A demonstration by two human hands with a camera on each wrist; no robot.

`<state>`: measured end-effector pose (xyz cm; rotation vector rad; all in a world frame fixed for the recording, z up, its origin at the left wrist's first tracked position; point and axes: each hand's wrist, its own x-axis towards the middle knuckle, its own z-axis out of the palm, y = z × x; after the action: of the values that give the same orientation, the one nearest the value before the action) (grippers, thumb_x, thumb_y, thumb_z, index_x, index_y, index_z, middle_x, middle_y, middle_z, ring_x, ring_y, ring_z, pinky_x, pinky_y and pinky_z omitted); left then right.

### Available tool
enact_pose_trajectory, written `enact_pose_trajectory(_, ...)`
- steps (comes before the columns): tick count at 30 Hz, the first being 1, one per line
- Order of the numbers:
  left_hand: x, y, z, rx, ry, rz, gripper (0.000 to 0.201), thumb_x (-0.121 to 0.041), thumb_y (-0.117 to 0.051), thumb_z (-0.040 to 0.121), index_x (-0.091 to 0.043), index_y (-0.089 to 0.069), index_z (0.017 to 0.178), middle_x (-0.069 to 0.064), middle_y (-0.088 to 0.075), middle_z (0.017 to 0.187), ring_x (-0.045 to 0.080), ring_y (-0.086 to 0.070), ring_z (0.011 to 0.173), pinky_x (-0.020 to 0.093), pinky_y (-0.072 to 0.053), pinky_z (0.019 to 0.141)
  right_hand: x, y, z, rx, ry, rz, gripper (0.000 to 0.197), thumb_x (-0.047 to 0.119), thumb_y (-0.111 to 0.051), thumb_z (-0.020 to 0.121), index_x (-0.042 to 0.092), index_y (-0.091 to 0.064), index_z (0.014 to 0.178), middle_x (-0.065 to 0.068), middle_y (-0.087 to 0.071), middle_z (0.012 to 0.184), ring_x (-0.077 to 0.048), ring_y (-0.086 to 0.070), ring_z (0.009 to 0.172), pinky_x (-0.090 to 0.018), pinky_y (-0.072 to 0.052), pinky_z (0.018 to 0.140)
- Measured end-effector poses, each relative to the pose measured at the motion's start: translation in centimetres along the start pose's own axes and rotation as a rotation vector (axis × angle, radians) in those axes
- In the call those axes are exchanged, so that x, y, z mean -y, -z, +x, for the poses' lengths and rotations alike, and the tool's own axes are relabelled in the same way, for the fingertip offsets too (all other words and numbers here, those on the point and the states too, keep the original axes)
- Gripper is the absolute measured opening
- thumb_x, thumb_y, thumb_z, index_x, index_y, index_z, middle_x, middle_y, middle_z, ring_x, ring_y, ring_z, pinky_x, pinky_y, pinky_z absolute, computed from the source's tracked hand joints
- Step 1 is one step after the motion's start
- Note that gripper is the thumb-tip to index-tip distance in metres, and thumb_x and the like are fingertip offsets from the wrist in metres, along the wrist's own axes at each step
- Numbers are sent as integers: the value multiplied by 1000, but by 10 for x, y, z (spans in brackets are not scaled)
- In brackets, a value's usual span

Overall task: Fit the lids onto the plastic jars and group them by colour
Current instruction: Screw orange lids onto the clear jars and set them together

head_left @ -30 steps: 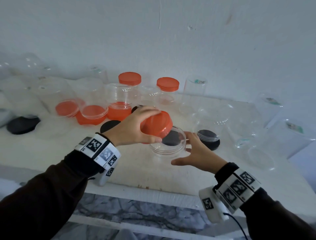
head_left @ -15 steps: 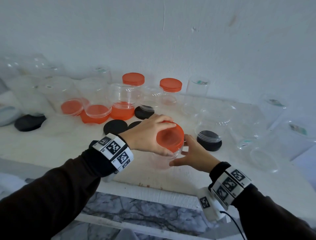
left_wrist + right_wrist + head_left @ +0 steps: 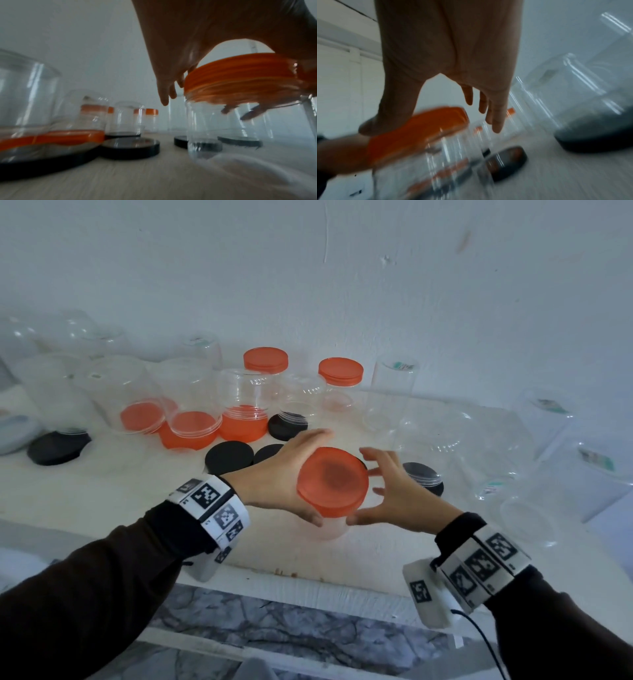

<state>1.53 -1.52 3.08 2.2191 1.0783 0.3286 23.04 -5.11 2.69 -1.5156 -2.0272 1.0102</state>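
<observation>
Orange lid [image 3: 332, 481] sits flat on the clear jar [image 3: 331, 528], upright near the shelf's [image 3: 102, 494] front edge. Left hand [image 3: 278, 474] wraps the lid's rim; right hand [image 3: 400, 494] hovers just beside it, fingers spread and loose, gripping nothing.

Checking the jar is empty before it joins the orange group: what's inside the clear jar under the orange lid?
Through the clear jar wall, nothing shows inside in the left wrist view. The orange lid covers its mouth, and the left hand hides part.

Dark sleeves [image 3: 102, 583], black-and-white tagged wristbands [image 3: 212, 508]
</observation>
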Motion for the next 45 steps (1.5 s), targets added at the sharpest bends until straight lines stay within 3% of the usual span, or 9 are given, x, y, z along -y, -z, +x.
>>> enact_pose_trajectory(6,27,-4,0,114,135,-316,115,-5,-84,61,-26,-7,145,-14,-31,133,3,-34,123,5,-33,94,45,18,11,143,198,-366,92,37,-82,64,29,-29,139,4,-28,135,-15,-37,120,-32,-37,103)
enact_pose_trajectory(9,32,-7,6,130,123,-363,106,-7,-85,61,-25,-19,142,-10,-40,133,1,-41,121,18,-38,100,53,10,24,260,171,-563,94,43,-78,67,38,-20,141,4,-21,143,-19,-32,125,-38,-38,103)
enact_pose_trajectory(13,36,-8,9,114,117,-382,97,-6,-84,61,-26,-28,138,-17,-46,124,-8,-44,112,8,-38,88,59,9,35,321,150,-645,92,38,-77,68,43,-21,141,4,-28,137,-19,-31,119,-41,-41,99)
enact_pose_trajectory(19,36,-7,11,133,100,-374,89,-5,-83,62,-36,-33,129,-18,-45,122,-14,-45,107,9,-39,91,62,13,40,416,158,-618,94,23,-76,66,52,-22,137,11,-26,133,-14,-33,115,-39,-44,96)
enact_pose_trajectory(24,33,-7,10,113,92,-381,83,-2,-82,63,-37,-36,123,-20,-48,116,-19,-48,98,1,-39,78,64,11,38,384,161,-647,91,28,-76,66,53,-23,136,10,-28,132,-14,-33,112,-36,-44,92)
enact_pose_trajectory(31,32,-7,9,94,129,-394,80,-5,-83,62,-32,-36,121,-16,-52,114,-8,-52,101,5,-43,78,64,-4,32,128,72,-879,92,78,-55,65,30,-30,139,-4,-41,120,-25,-50,101,-32,-44,80)
enact_pose_trajectory(34,31,-7,9,110,134,-398,80,-5,-83,63,-34,-35,121,-17,-51,115,-6,-52,102,5,-43,77,65,-3,31,172,69,-906,92,78,-52,68,32,-22,142,-5,-35,133,-26,-46,112,-36,-41,85)
enact_pose_trajectory(39,30,-8,8,110,135,-399,84,-5,-83,63,-29,-35,129,-17,-48,117,-5,-48,106,14,-41,88,65,11,35,424,103,-686,89,44,-75,68,58,-16,134,12,-18,142,-19,-26,123,-44,-40,99)
enact_pose_trajectory(45,27,-7,7,137,143,-401,81,-2,-80,66,-32,-32,123,-18,-48,113,-7,-51,99,4,-43,74,69,-4,33,188,46,-959,93,79,-51,66,36,-21,143,-6,-39,128,-28,-49,109,-36,-40,84)
